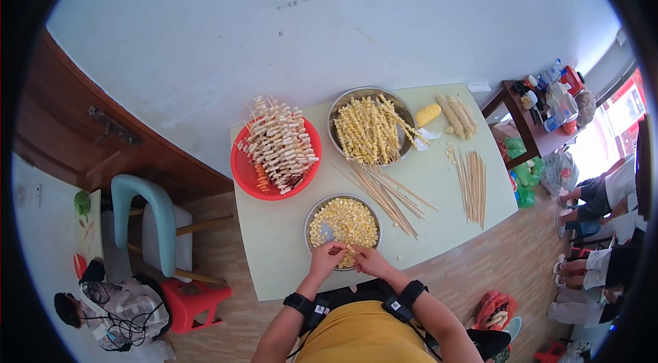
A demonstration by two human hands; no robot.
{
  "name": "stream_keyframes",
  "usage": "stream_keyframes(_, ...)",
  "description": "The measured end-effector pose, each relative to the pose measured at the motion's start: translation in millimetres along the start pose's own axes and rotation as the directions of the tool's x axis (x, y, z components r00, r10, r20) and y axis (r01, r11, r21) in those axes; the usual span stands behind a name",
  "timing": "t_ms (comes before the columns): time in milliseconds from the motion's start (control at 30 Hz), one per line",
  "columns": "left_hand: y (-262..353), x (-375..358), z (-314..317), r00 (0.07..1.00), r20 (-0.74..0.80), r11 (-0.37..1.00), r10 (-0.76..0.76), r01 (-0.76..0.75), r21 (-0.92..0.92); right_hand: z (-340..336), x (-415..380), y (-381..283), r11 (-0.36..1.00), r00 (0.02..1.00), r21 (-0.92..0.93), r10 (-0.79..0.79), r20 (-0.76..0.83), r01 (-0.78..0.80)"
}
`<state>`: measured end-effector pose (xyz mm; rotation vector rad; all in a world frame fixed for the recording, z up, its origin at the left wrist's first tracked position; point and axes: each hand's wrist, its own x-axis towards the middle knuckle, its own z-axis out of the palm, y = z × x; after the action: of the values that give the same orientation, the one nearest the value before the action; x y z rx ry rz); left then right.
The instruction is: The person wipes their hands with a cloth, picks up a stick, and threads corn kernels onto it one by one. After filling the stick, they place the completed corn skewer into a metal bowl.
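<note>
Over the near rim of a steel bowl [308,218], my left hand [327,259] and my right hand [371,262] meet with fingertips pinched. Small pale-yellow bits like corn kernels show at the right fingertips; what the left fingers hold is too small to make out. Loose corn kernels [353,216] fill most of the bowl, with bare metal showing at its left. Behind it, a larger steel basin [334,131] holds skewers threaded with yellow kernels [370,127]. Bare wooden skewers [384,200] lie fanned out to the right of the bowl.
On the pale table [439,205], a red basin [240,174] of loaded skewers [281,144] stands left. More bare skewers [471,188], a corn cob [428,114] and wrapped cobs [457,116] lie right. A blue chair [137,212] and red stool [199,305] stand left; people [603,192] are at right.
</note>
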<state>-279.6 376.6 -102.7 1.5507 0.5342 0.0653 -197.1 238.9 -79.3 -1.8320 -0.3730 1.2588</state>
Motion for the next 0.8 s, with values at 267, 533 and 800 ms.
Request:
stream_keyframes(267, -4.5, 14.3, -7.9, 0.995, -0.095, 0.95, 0.041, -0.009, 0.313, -13.5, -12.0, 0.0, 0.99, 0.987, 0.143, 0.036, -0.159, -0.013)
stream_keyframes(533, 1.1, 30.4, 6.5, 0.989, 0.018, 0.865, 0.144, -0.135, 0.483, -21.3, -20.4, 10.4, 0.989, 0.988, 0.14, 0.066, -0.14, -0.046)
stream_keyframes(800, 3.0, 33.8, 14.1, 0.985, 0.071, 0.731, 0.158, -0.165, 0.663, -21.5, -19.8, 9.9, 0.992, 0.988, 0.115, 0.073, -0.138, -0.057)
